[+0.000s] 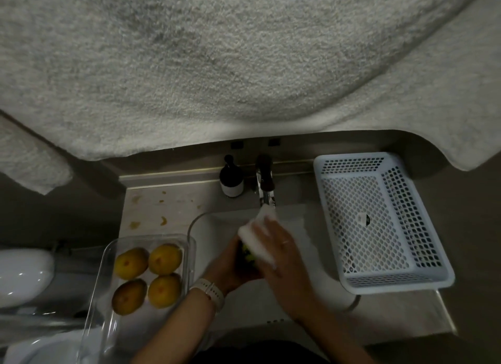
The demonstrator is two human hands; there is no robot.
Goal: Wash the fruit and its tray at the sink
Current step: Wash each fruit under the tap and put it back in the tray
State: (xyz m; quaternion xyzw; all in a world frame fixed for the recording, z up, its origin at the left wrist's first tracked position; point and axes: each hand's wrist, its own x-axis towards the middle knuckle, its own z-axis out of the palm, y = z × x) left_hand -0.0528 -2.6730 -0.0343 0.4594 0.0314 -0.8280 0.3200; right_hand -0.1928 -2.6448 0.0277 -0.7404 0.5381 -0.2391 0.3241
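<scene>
1 fruit (pixel 248 253) sits over the sink basin (pixel 303 241), cupped in your left hand (pixel 230 268) with fingers curled around it. Your right hand (pixel 282 255) lies directly above, fingers pressing a white sponge (pixel 257 234) onto it. 4 yellow fruits (pixel 147 278) wait in the clear tray (pixel 100 282), nearer your left hand.

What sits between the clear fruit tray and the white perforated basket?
Head view: the sink basin, where both hands, left hand and right hand, scrub a fruit with a white sponge.
</scene>
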